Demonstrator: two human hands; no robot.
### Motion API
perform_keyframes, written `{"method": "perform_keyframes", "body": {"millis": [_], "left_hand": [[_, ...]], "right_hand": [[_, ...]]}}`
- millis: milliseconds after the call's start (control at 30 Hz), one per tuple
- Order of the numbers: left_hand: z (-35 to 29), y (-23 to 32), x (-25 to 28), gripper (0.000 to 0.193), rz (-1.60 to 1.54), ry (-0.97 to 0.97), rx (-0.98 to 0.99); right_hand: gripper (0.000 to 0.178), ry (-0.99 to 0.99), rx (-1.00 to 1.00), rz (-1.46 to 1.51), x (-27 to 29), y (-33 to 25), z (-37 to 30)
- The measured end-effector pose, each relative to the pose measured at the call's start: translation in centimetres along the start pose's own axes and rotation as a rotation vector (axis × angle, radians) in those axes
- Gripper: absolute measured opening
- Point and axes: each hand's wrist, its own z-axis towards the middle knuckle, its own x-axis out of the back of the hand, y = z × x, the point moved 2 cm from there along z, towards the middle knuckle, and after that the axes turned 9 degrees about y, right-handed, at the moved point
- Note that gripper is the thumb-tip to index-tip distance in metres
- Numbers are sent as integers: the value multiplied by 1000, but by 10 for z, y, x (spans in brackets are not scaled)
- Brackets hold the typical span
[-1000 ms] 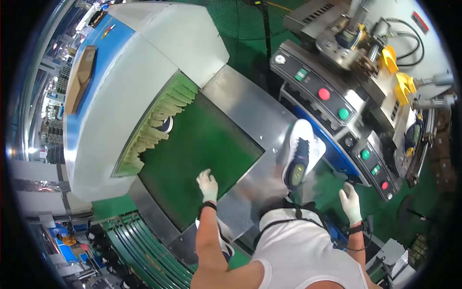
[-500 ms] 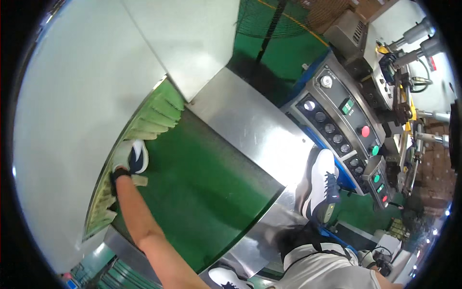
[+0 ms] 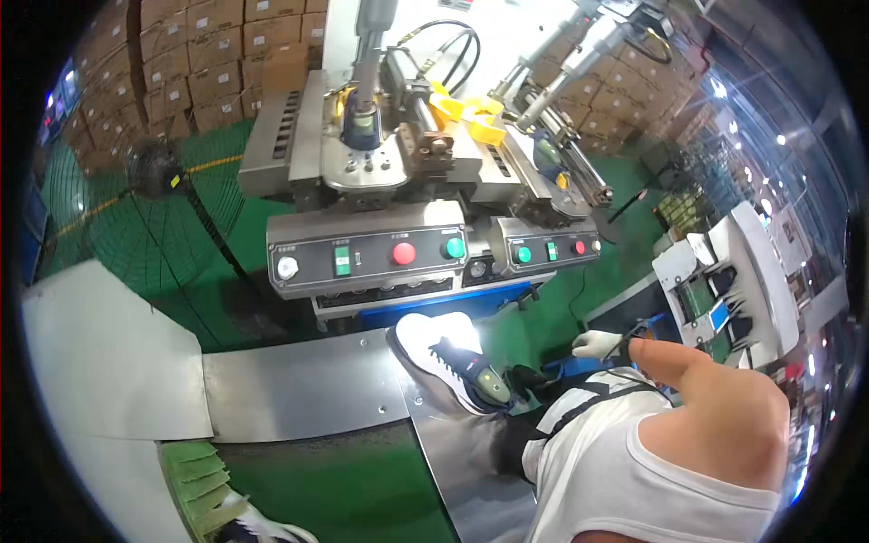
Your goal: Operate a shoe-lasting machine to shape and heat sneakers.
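My right hand [image 3: 597,345] wears a white glove with a dark band at the wrist. It is low beside my body, near a blue surface, with its fingers curled; whether they hold anything is too small to tell. My left hand does not show. A white and navy sneaker [image 3: 457,362] lies on the metal ledge [image 3: 303,385] in front of me, its dark opening toward me. At the lower left another white and dark shoe [image 3: 267,527], partly cut off by the picture's edge, lies beside the green strip curtain [image 3: 195,480].
Ahead stands a machine with a control panel [image 3: 367,253] of coloured buttons, clamps and yellow parts [image 3: 471,113]. A large fan [image 3: 154,172] is at the left, before stacked cartons [image 3: 204,68]. A green belt [image 3: 335,493] runs below the ledge. Another white machine [image 3: 751,281] stands right.
My view has swung to the right toward the machine. My left hand, earlier at the shoe by the curtain, is out of view. My right arm shows more fully.
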Motion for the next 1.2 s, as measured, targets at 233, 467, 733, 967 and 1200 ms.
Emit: {"method": "perform_keyframes", "body": {"millis": [233,467,733,967,1200], "left_hand": [[-95,118,203,29,-990,-369,771],[-140,127,206,69,-1265,-178,272],[-90,136,158,25,-1242,-188,114],[-111,139,108,34,-1390,-281,265],[-127,156,105,40,-1575,-126,516]], "right_hand": [[54,-32,229,4,-6,-33,27],[55,-35,294,159,11,-65,29],[45,-22,287,286,24,-35,34],[45,-60,279,318,7,-15,40],[47,-50,362,378,12,-63,28]]}}
